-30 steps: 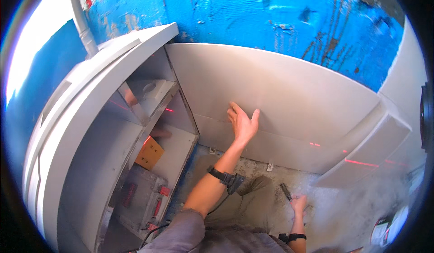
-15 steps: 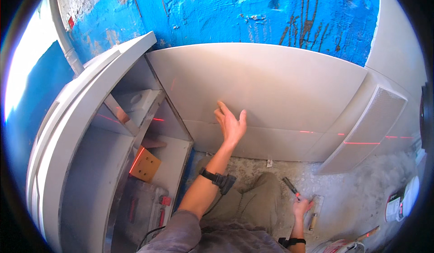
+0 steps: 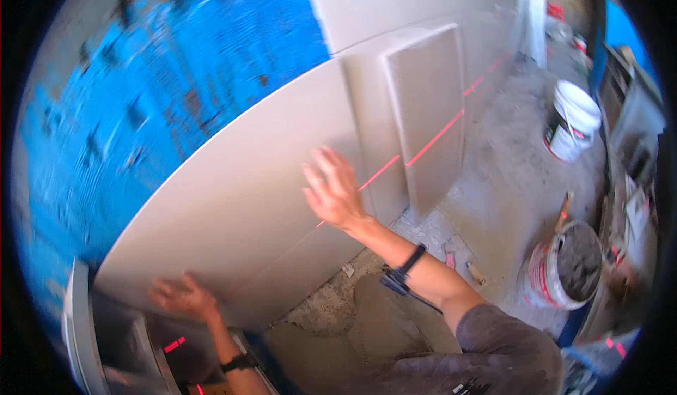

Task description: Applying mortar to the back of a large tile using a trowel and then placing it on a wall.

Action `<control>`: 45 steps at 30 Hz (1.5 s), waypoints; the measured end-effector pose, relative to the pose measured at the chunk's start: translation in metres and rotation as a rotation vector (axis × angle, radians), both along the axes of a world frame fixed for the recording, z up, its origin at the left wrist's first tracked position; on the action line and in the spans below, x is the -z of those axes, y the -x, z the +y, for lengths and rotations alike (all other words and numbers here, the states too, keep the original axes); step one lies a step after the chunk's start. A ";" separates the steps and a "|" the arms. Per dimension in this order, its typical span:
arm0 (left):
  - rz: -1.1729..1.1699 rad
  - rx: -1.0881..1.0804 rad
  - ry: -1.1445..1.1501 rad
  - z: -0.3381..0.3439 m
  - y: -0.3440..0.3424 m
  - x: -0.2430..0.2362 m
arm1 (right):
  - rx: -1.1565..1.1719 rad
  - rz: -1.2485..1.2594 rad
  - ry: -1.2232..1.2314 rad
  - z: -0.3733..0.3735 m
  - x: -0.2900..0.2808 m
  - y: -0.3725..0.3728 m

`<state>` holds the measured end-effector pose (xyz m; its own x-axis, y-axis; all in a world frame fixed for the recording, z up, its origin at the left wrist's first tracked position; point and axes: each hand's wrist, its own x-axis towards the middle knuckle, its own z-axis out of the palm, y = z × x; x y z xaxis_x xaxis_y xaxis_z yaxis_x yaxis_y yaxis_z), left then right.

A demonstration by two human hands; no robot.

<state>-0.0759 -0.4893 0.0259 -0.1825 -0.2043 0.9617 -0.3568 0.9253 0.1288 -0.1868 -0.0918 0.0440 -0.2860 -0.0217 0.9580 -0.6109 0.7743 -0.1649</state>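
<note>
A large beige wall tile [image 3: 233, 176] stands against the blue wall. My left hand [image 3: 185, 298] is at its lower left part, close to the cabinet; its fingers are spread and somewhat blurred. Farther right, my right hand [image 3: 334, 189] is raised before the tile's right part with fingers apart and nothing in it. Whether either palm presses on the surface I cannot tell. A red laser line [image 3: 379, 173] crosses the tiles just right of my right hand.
At the lower left is an open-shelved cabinet [image 3: 83, 324]. A separate tile [image 3: 427, 113] leans on the wall. A white bucket [image 3: 577, 116] and a bucket of grey mortar [image 3: 580, 261] stand on the right floor. A wooden handle [image 3: 476, 274] lies near my right forearm.
The view has swung right. My right hand has let go of the black-and-red tool near the floor and come up to the tile. My left hand is now lower, near the cabinet.
</note>
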 end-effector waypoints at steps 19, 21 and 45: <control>0.257 -0.095 0.323 -0.052 0.037 -0.027 | -0.012 0.186 0.056 -0.008 -0.001 0.104; 0.258 -0.119 0.296 -0.060 0.034 -0.026 | -0.006 0.178 0.042 -0.008 -0.001 0.106; 0.278 -0.167 0.366 -0.025 0.040 -0.083 | -0.011 0.237 0.155 0.003 -0.051 0.057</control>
